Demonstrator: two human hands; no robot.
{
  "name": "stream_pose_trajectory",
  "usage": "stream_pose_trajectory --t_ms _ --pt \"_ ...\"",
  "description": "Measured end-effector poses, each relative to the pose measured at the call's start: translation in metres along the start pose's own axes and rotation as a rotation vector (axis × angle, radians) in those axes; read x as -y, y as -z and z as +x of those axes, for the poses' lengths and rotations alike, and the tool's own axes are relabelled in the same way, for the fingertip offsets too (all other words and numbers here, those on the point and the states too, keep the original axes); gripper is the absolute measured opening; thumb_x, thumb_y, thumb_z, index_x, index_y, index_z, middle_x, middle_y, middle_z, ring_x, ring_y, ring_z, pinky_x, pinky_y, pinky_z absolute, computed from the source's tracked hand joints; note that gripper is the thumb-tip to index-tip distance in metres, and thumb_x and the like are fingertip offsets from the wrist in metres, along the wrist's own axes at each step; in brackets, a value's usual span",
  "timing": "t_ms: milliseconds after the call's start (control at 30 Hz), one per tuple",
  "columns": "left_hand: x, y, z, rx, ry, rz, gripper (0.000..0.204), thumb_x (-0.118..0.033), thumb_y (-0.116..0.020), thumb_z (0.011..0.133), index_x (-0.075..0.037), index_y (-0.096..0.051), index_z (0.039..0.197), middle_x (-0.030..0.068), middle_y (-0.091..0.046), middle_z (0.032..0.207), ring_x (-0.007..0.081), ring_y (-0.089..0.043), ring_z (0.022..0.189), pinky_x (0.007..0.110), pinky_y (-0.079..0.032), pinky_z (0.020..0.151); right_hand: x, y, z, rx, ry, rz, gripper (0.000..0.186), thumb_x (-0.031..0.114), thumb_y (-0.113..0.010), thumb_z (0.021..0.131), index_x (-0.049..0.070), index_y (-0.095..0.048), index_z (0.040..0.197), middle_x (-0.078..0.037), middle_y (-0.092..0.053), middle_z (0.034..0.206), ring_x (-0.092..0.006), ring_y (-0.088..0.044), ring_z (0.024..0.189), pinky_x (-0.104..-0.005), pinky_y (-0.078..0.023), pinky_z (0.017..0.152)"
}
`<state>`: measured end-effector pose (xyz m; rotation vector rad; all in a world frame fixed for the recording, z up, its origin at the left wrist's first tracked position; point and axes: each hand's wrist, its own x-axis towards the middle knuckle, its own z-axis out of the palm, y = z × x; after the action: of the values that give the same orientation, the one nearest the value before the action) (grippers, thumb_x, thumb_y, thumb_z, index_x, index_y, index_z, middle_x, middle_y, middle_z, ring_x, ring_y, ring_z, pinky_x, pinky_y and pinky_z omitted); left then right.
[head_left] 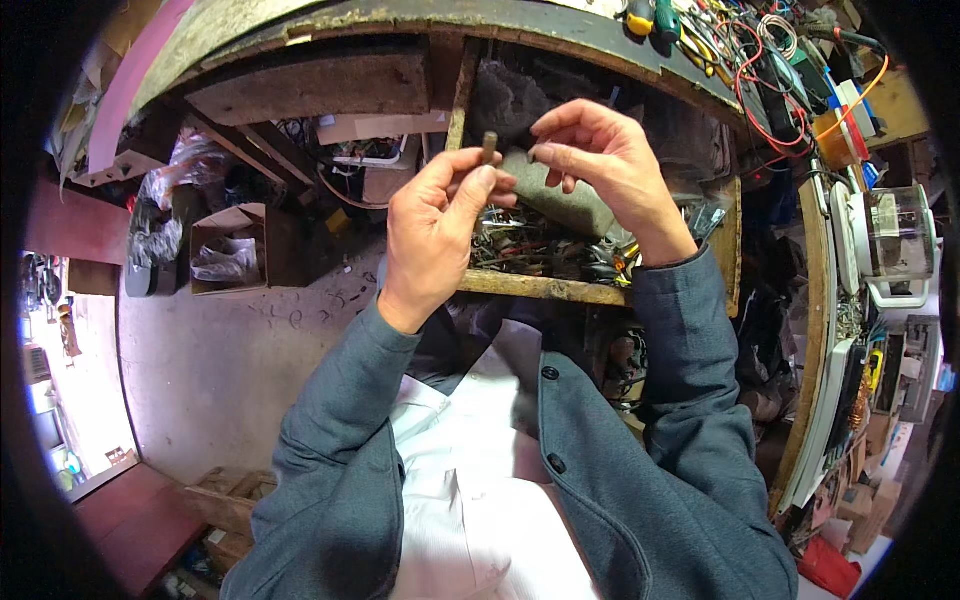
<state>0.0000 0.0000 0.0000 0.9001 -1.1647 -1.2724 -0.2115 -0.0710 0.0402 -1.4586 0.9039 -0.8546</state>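
Note:
My left hand (432,222) pinches a short, brownish metal rod (490,146) upright between thumb and fingers; its top end sticks out above them. I cannot make out whether it is threaded. Close by on the right, my right hand (612,165) is raised with thumb and forefinger brought together. A small dark bit shows at those fingertips, too small to name. The two hands are apart. Both hover over an open wooden drawer (545,287) filled with loose hand tools and metal pieces. A grey rounded object (575,200) lies in the drawer behind the right hand.
Above the drawer runs a worn workbench edge (370,35). Screwdrivers (655,18), pliers and red test leads (745,75) crowd its right end. An open cardboard box (228,250) stands on the floor at left. At right is a clear-sided appliance (898,235).

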Motion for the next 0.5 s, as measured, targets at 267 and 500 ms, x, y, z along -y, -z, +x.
stream_pose_trajectory --t_ms 267,500 --pt "-0.0024 -0.0046 0.0003 -0.156 -0.076 -0.122 0.017 -0.019 -0.054 0.108 -0.002 -0.051 0.113 0.0173 -0.075 0.102 0.0155 -0.071 0.092 0.025 -0.055 0.082 0.0022 0.0012 -0.0024 0.097 -0.103 -0.02 0.014 0.009 -0.075 0.093 0.002 -0.069 0.103 -0.002 -0.071 0.084 -0.0074 -0.065 0.07 -0.0222 -0.052 0.061" --pt "-0.0035 -0.0023 -0.0007 -0.192 -0.147 -0.295 0.015 -0.005 -0.06 0.102 0.001 -0.05 0.111 0.0284 -0.069 0.115 0.0259 -0.073 0.094 0.036 -0.061 0.087 -0.0024 -0.0031 -0.0009 0.201 -0.185 0.035 0.013 0.007 -0.071 0.095 0.0 -0.066 0.104 -0.003 -0.069 0.085 -0.0074 -0.063 0.072 -0.0228 -0.053 0.064"
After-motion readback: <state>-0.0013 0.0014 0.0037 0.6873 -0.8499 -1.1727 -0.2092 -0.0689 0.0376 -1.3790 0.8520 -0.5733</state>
